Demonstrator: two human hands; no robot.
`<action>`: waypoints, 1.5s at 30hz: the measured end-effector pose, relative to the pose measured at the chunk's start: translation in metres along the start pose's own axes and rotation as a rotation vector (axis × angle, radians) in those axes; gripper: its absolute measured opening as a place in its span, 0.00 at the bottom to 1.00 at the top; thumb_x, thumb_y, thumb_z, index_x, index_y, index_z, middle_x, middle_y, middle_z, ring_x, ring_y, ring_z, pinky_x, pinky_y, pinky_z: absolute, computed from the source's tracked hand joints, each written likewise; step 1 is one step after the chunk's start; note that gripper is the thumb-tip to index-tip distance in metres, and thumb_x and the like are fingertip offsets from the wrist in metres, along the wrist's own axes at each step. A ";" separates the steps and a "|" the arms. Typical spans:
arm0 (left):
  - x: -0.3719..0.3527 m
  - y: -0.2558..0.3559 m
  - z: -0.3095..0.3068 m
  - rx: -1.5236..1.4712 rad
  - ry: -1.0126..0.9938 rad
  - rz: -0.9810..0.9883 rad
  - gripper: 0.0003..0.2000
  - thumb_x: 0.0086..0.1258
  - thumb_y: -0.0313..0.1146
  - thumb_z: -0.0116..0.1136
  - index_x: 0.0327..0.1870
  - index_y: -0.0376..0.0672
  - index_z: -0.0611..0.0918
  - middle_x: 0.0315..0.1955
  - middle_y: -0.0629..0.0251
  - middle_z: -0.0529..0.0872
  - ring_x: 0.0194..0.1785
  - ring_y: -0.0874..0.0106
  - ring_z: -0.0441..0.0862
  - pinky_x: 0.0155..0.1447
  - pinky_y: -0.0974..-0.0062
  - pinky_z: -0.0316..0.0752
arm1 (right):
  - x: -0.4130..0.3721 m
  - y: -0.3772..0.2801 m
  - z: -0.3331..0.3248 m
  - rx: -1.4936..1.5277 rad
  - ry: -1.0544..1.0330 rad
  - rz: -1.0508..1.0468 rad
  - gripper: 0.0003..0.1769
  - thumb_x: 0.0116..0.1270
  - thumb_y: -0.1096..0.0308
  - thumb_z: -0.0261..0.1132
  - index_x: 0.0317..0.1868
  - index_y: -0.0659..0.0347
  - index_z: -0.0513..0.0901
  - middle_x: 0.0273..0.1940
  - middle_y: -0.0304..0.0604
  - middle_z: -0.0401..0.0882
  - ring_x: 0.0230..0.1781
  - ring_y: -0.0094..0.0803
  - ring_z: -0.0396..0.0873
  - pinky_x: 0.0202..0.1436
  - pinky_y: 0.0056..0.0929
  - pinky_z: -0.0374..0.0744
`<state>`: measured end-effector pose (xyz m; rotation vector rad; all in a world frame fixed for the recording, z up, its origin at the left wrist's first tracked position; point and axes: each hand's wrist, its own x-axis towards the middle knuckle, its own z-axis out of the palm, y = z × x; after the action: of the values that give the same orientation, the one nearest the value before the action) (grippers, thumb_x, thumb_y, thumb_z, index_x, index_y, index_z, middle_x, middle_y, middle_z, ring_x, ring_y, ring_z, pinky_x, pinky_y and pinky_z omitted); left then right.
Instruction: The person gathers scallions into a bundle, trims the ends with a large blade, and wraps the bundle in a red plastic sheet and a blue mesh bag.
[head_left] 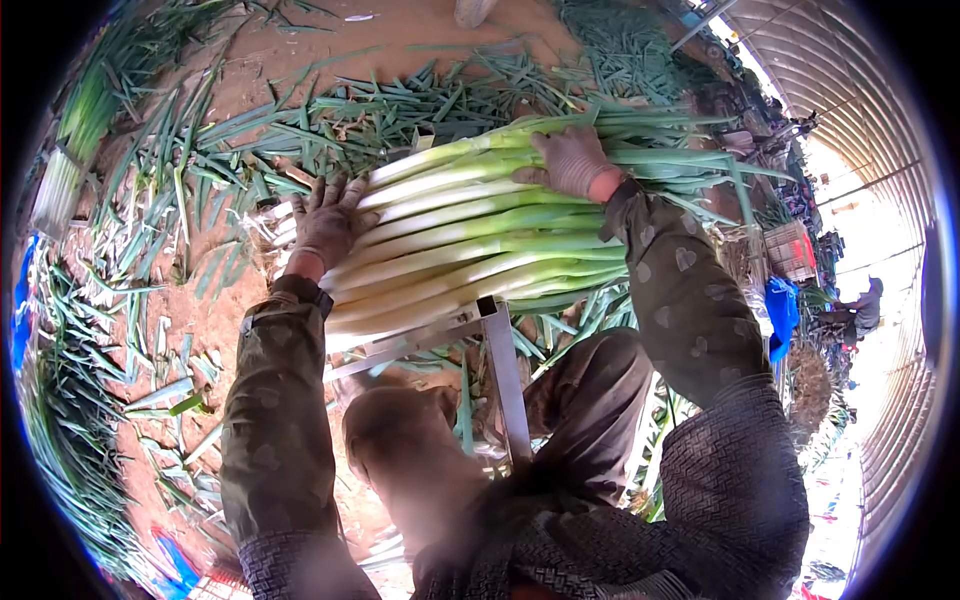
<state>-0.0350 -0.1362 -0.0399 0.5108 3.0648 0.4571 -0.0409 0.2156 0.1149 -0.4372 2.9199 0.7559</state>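
Long green onions (470, 235) lie side by side across a metal frame (508, 380) in front of my knees. Their white root ends point left and their green leaves right. My left hand (330, 222), in a dirty glove, rests with spread fingers on the white stalks near the roots. Farther right, my gloved right hand (575, 162) lies over the light green part at the far side of the layer, thumb and fingers apart. The undersides of the stalks are hidden.
Cut green leaves (350, 125) litter the brown soil around the frame. A bundle of green onions (70, 170) lies at far left, above a leaf heap (65, 440). At right are a red crate (790, 250), a blue bag (781, 315) and another person (862, 308).
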 end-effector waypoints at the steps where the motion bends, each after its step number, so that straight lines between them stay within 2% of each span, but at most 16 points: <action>1: 0.000 0.000 0.000 0.008 0.006 -0.005 0.35 0.70 0.64 0.49 0.77 0.68 0.60 0.78 0.62 0.57 0.80 0.52 0.49 0.77 0.36 0.37 | 0.004 0.005 0.001 0.001 -0.019 0.017 0.49 0.59 0.21 0.51 0.61 0.56 0.79 0.49 0.54 0.84 0.56 0.52 0.78 0.66 0.56 0.64; 9: -0.003 0.002 -0.002 -0.016 0.001 -0.021 0.34 0.70 0.63 0.50 0.77 0.68 0.60 0.77 0.64 0.58 0.80 0.54 0.48 0.78 0.40 0.35 | -0.005 0.078 0.000 -0.119 -0.033 0.199 0.46 0.60 0.20 0.49 0.65 0.46 0.76 0.58 0.51 0.79 0.62 0.52 0.74 0.66 0.62 0.62; 10: -0.003 0.002 -0.004 -0.014 -0.014 -0.021 0.34 0.70 0.62 0.50 0.77 0.67 0.61 0.77 0.64 0.58 0.80 0.54 0.48 0.78 0.40 0.35 | -0.005 0.089 -0.005 -0.058 -0.171 0.291 0.44 0.61 0.20 0.49 0.65 0.41 0.77 0.58 0.49 0.80 0.63 0.50 0.74 0.68 0.59 0.62; 13: -0.003 -0.001 -0.003 -0.021 -0.034 -0.026 0.34 0.70 0.62 0.51 0.76 0.67 0.62 0.77 0.65 0.58 0.80 0.54 0.48 0.79 0.40 0.34 | -0.003 0.135 0.029 -0.112 -0.206 0.498 0.43 0.60 0.21 0.51 0.64 0.44 0.78 0.57 0.48 0.80 0.62 0.48 0.75 0.67 0.53 0.65; 16: -0.002 0.000 -0.002 -0.037 -0.024 -0.023 0.33 0.70 0.62 0.51 0.76 0.67 0.63 0.77 0.66 0.58 0.81 0.55 0.48 0.78 0.40 0.33 | -0.020 0.130 -0.004 -0.150 0.019 0.526 0.41 0.62 0.25 0.54 0.63 0.47 0.78 0.56 0.48 0.81 0.60 0.48 0.76 0.66 0.52 0.67; 19: -0.002 -0.001 0.001 -0.036 -0.004 -0.001 0.32 0.71 0.61 0.50 0.76 0.67 0.63 0.77 0.64 0.60 0.80 0.54 0.48 0.78 0.38 0.33 | -0.010 0.118 -0.015 0.009 0.408 0.145 0.39 0.64 0.29 0.56 0.62 0.50 0.77 0.56 0.48 0.81 0.59 0.47 0.77 0.63 0.51 0.70; 21: -0.002 -0.002 0.001 -0.013 0.002 0.014 0.32 0.72 0.60 0.50 0.76 0.66 0.63 0.76 0.63 0.60 0.80 0.53 0.49 0.77 0.38 0.33 | 0.017 0.109 0.014 0.122 0.367 -0.176 0.35 0.63 0.31 0.57 0.50 0.53 0.84 0.50 0.46 0.82 0.56 0.47 0.78 0.61 0.49 0.71; 23: -0.003 -0.003 0.002 -0.037 0.038 0.040 0.32 0.71 0.57 0.53 0.76 0.64 0.63 0.75 0.63 0.62 0.79 0.52 0.51 0.77 0.38 0.33 | 0.028 0.083 0.032 -0.098 0.424 -0.276 0.36 0.61 0.30 0.59 0.51 0.54 0.83 0.51 0.46 0.81 0.55 0.47 0.79 0.58 0.48 0.74; 29: 0.000 -0.002 0.003 -0.011 0.035 0.034 0.34 0.69 0.56 0.56 0.76 0.64 0.63 0.75 0.64 0.62 0.78 0.52 0.53 0.77 0.38 0.37 | 0.007 0.129 0.003 0.075 -0.145 0.068 0.44 0.60 0.23 0.53 0.51 0.57 0.84 0.42 0.53 0.85 0.46 0.48 0.84 0.52 0.49 0.77; 31: 0.002 -0.006 0.005 0.013 0.050 0.049 0.34 0.69 0.55 0.57 0.76 0.65 0.63 0.75 0.63 0.62 0.78 0.52 0.53 0.78 0.40 0.37 | -0.011 0.183 0.025 0.091 -0.191 0.177 0.46 0.62 0.21 0.48 0.49 0.59 0.85 0.42 0.56 0.85 0.47 0.49 0.84 0.52 0.48 0.78; 33: 0.000 -0.002 0.002 0.000 0.031 0.039 0.34 0.69 0.55 0.57 0.76 0.65 0.63 0.75 0.63 0.62 0.79 0.52 0.52 0.78 0.40 0.37 | -0.042 0.221 0.022 0.119 -0.423 0.428 0.50 0.64 0.21 0.44 0.54 0.63 0.83 0.48 0.59 0.84 0.50 0.52 0.83 0.58 0.48 0.76; 35: -0.001 -0.001 0.000 0.013 0.018 0.030 0.34 0.70 0.55 0.56 0.76 0.64 0.62 0.75 0.62 0.62 0.78 0.51 0.52 0.78 0.40 0.36 | -0.079 0.263 0.059 0.051 -0.252 0.489 0.48 0.66 0.24 0.46 0.55 0.64 0.82 0.48 0.58 0.84 0.50 0.51 0.83 0.59 0.47 0.76; 38: -0.002 0.006 -0.004 0.022 -0.004 0.009 0.33 0.71 0.54 0.54 0.77 0.63 0.62 0.75 0.62 0.62 0.78 0.50 0.52 0.78 0.41 0.35 | -0.110 0.268 0.079 -0.286 0.444 0.583 0.41 0.68 0.31 0.53 0.55 0.63 0.82 0.46 0.54 0.85 0.48 0.48 0.84 0.54 0.45 0.78; 40: 0.000 0.006 -0.005 0.032 -0.015 -0.003 0.34 0.69 0.57 0.56 0.77 0.66 0.62 0.75 0.61 0.62 0.79 0.52 0.52 0.78 0.42 0.36 | -0.090 0.226 0.026 -0.040 0.453 0.607 0.30 0.69 0.41 0.59 0.53 0.59 0.84 0.40 0.49 0.85 0.44 0.45 0.84 0.49 0.42 0.80; 41: 0.000 0.007 -0.005 0.031 -0.021 -0.006 0.34 0.69 0.57 0.56 0.77 0.66 0.62 0.75 0.61 0.62 0.79 0.52 0.52 0.78 0.43 0.35 | -0.073 0.205 0.019 0.119 0.478 0.375 0.26 0.68 0.44 0.60 0.52 0.58 0.84 0.37 0.47 0.85 0.42 0.45 0.84 0.47 0.42 0.80; 45: 0.000 0.007 -0.005 0.002 -0.013 0.009 0.34 0.69 0.55 0.56 0.77 0.66 0.62 0.74 0.59 0.64 0.78 0.52 0.54 0.79 0.45 0.33 | -0.007 0.063 -0.026 0.023 0.392 -0.146 0.39 0.66 0.36 0.59 0.69 0.54 0.70 0.68 0.46 0.70 0.73 0.48 0.62 0.73 0.51 0.63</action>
<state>-0.0327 -0.1314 -0.0332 0.5263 3.0519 0.4493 -0.0538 0.2577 0.1679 -0.8765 3.1966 0.6821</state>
